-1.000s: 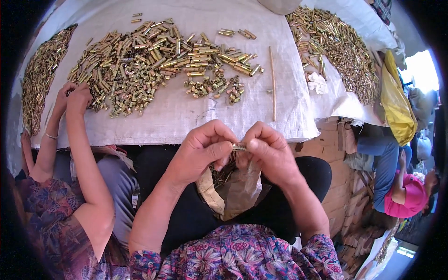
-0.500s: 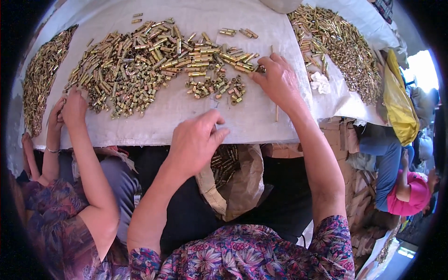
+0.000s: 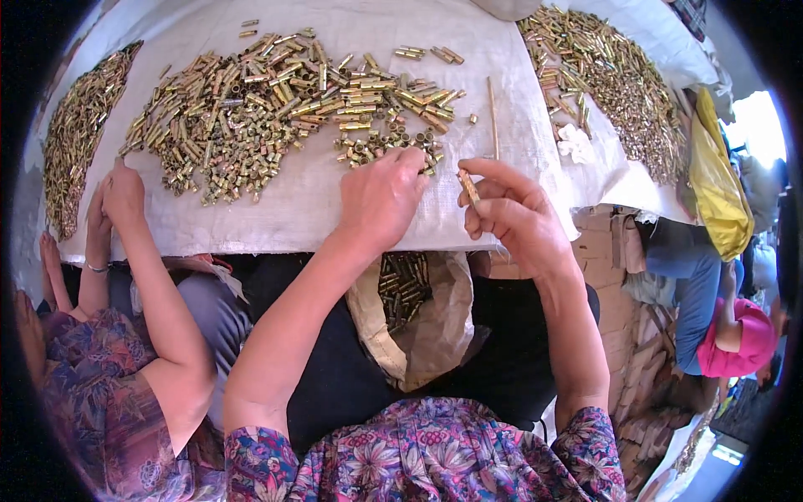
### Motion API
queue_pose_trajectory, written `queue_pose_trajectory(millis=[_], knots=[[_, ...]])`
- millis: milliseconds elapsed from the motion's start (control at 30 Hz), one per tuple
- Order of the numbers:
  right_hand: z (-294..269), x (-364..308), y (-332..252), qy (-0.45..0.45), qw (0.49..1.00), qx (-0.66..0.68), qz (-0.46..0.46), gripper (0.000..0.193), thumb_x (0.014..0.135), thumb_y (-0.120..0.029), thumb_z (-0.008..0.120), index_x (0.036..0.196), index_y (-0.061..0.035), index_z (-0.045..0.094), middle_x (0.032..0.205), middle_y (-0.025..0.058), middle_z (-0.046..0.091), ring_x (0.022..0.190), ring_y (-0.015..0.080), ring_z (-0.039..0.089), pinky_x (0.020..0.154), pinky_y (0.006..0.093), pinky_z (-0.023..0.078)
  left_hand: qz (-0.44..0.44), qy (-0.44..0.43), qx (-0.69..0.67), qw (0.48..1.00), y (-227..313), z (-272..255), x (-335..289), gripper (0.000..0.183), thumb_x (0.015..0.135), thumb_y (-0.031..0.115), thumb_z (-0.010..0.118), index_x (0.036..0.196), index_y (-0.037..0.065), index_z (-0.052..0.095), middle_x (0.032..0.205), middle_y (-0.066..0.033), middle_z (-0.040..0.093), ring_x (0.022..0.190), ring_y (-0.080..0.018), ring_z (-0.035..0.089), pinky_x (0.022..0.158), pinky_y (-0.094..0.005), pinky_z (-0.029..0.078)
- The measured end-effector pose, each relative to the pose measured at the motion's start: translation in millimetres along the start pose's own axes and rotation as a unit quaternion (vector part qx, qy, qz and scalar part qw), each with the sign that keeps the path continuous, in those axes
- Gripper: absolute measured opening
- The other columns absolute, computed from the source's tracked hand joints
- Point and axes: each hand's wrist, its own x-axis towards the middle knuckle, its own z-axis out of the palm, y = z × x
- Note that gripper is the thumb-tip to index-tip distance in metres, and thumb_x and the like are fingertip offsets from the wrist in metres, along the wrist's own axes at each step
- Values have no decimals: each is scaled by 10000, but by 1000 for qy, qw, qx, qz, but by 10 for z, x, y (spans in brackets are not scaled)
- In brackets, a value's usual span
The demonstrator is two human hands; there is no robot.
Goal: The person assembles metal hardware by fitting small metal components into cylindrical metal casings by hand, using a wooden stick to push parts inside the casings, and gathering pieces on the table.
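Note:
My right hand (image 3: 527,219) is raised just above the table's near edge, with a slim brass-coloured metal sleeve (image 3: 468,186) pinched between thumb and fingers. At the near side of a small heap of short metal collars (image 3: 355,149), my left hand (image 3: 385,199) is bent down with its fingers curled. Its fingertips are hidden, so whatever they grip does not show. Beyond both hands spreads a large pile of longer metal sleeves (image 3: 284,79), with many short collars (image 3: 230,159) along its near side.
A white sheet (image 3: 309,213) covers the table. A thin stick (image 3: 493,117) lies right of the pile. Between my knees an open sack (image 3: 443,330) holds dark metal pieces (image 3: 401,289). A co-worker's hands (image 3: 123,192) work at left. More heaped parts (image 3: 623,92) lie at right.
My right hand has drawn back from the pile toward me, bringing a metal sleeve. My left hand has moved forward and right to the small collars, from above the table edge.

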Motion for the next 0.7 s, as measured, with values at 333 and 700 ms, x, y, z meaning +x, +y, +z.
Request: queue_pose_trajectory(millis=[333, 700], knots=[[57, -345, 115, 4, 1000, -29, 9, 204, 912, -53, 551, 1106, -11, 599, 854, 34, 631, 687, 91, 580, 606, 212, 462, -168, -108, -546, 814, 57, -364, -323, 78, 904, 82, 559, 943, 15, 562, 858, -61, 651, 745, -118, 627, 660, -251, 507], [242, -429, 200, 21, 998, -52, 7, 157, 936, -107, 555, 1042, -25, 639, 747, 6, 621, 664, 63, 570, 581, 194, 423, -183, -103, -611, 763, 260, -432, -659, 160, 940, 90, 551, 1071, 3, 581, 902, -43, 631, 736, -84, 604, 677, -236, 514]])
